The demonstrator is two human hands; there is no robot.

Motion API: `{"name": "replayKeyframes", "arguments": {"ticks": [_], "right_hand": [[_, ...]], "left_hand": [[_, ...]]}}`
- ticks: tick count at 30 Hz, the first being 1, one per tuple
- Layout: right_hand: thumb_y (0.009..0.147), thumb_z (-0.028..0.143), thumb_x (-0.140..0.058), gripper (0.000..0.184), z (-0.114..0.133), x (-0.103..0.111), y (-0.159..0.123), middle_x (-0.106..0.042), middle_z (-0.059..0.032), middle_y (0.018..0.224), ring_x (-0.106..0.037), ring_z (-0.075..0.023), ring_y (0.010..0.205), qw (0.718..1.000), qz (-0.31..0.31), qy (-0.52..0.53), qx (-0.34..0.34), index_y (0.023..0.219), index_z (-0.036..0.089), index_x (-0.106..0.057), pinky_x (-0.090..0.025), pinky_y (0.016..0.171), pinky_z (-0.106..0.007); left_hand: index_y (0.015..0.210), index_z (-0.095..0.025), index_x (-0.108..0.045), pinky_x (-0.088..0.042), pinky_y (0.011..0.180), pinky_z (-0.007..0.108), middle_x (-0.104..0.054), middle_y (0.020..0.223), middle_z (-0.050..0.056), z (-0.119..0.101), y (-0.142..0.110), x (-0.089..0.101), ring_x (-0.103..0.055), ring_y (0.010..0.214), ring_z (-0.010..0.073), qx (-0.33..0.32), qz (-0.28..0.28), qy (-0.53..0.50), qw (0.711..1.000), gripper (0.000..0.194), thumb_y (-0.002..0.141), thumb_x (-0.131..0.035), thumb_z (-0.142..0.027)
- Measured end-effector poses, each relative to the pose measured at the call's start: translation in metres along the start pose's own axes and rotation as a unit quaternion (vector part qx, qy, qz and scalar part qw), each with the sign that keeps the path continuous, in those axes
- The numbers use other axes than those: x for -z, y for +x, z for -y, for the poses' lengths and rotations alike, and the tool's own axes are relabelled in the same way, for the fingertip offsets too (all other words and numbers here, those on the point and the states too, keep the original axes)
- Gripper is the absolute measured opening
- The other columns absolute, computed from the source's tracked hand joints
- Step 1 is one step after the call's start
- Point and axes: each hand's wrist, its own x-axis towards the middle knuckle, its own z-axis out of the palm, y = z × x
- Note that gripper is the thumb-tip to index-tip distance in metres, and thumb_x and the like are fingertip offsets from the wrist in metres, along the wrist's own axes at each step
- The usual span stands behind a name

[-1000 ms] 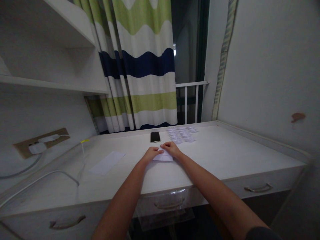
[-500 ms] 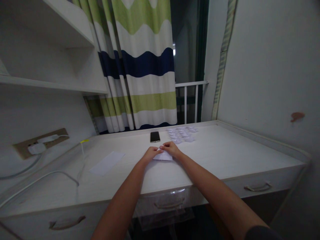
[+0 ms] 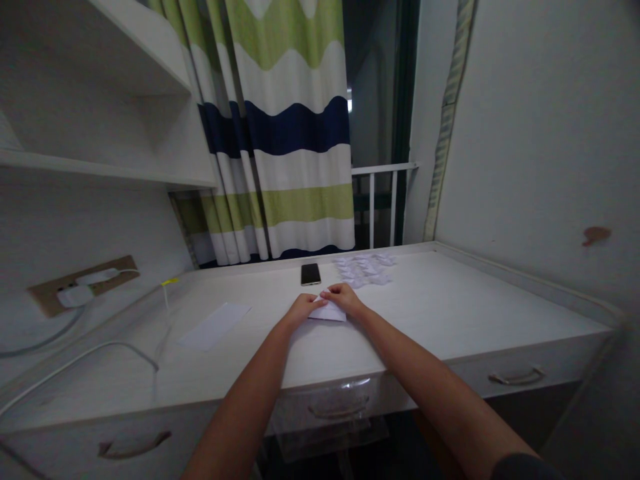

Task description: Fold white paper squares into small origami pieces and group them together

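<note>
Between my two hands, a folded sheet of white paper (image 3: 330, 313) lies on the white desk (image 3: 440, 303). My left hand (image 3: 301, 309) grips its left side, with the thumb pressed on top. From the right, my right hand (image 3: 343, 297) pinches the paper near its upper point, the fingertips close to my left thumb. The fingers partly cover the folds at the top. Just beyond the hands lies a dark phone (image 3: 311, 274). Several folded white paper pieces (image 3: 364, 269) sit in rows to the right of the phone.
A flat white paper sheet (image 3: 215, 326) lies on the desk's left part. A white cable (image 3: 113, 344) runs along the left edge near a wall socket (image 3: 83, 285) with plugs. Shelves (image 3: 107, 172) overhang the left side. A striped curtain (image 3: 300, 167) hangs behind the desk.
The paper's near flap has shifted slightly, and the fold line across its lower part shows less than before. Both hands stay nearly in place, still holding it.
</note>
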Motion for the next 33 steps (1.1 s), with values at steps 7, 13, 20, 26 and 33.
{"name": "replayKeyframes", "arguments": {"ticks": [7,13,20,26,33], "right_hand": [[0.058,0.041,-0.06,0.03,0.004,0.003,0.002,-0.044,0.0036,0.044,-0.033,-0.0057,0.045,0.999,-0.026,-0.024,0.02,0.054,0.011,-0.059,-0.023,0.042,-0.02],[0.056,0.042,-0.061,0.031,0.006,0.004,0.002,-0.047,0.0027,0.046,-0.035,-0.0064,0.045,1.0,-0.021,-0.011,0.011,0.056,0.011,-0.06,-0.025,0.042,-0.02],[0.057,0.043,-0.061,0.031,0.005,0.005,0.001,-0.045,0.0032,0.045,-0.035,-0.0062,0.045,0.999,-0.043,-0.013,0.011,0.053,0.012,-0.057,-0.024,0.041,-0.02],[0.058,0.042,-0.061,0.03,0.005,0.007,0.002,-0.045,0.0031,0.046,-0.036,-0.0067,0.045,0.999,-0.042,-0.007,0.004,0.054,0.012,-0.057,-0.025,0.041,-0.02],[0.057,0.043,-0.062,0.031,0.006,0.008,0.002,-0.046,0.0029,0.046,-0.038,-0.007,0.045,0.999,-0.051,0.003,0.003,0.052,0.013,-0.055,-0.026,0.042,-0.02]], "left_hand": [[0.05,-0.012,-0.053,-0.022,0.045,0.022,-0.041,0.044,-0.004,0.005,0.003,0.0,-0.033,0.046,0.008,-0.012,0.005,-0.028,1.0,0.047,0.055,-0.057,-0.059],[0.052,-0.012,-0.055,-0.028,0.044,0.022,-0.047,0.045,-0.002,0.009,0.004,0.0,-0.037,0.044,0.0078,-0.009,0.021,-0.077,0.997,0.043,0.058,-0.059,-0.054],[0.065,-0.01,-0.062,-0.045,0.058,0.029,-0.06,0.063,0.004,0.01,0.005,-0.002,-0.053,0.061,0.0142,0.027,0.028,-0.179,0.983,0.042,0.058,-0.063,-0.051],[0.063,-0.01,-0.061,-0.047,0.058,0.03,-0.06,0.06,0.004,0.009,0.006,-0.001,-0.054,0.058,0.014,0.035,0.011,-0.185,0.982,0.04,0.06,-0.063,-0.05],[0.061,-0.01,-0.06,-0.047,0.055,0.03,-0.06,0.056,0.003,0.003,0.002,-0.001,-0.055,0.052,0.0149,0.03,-0.002,-0.167,0.985,0.042,0.061,-0.059,-0.053]]}}
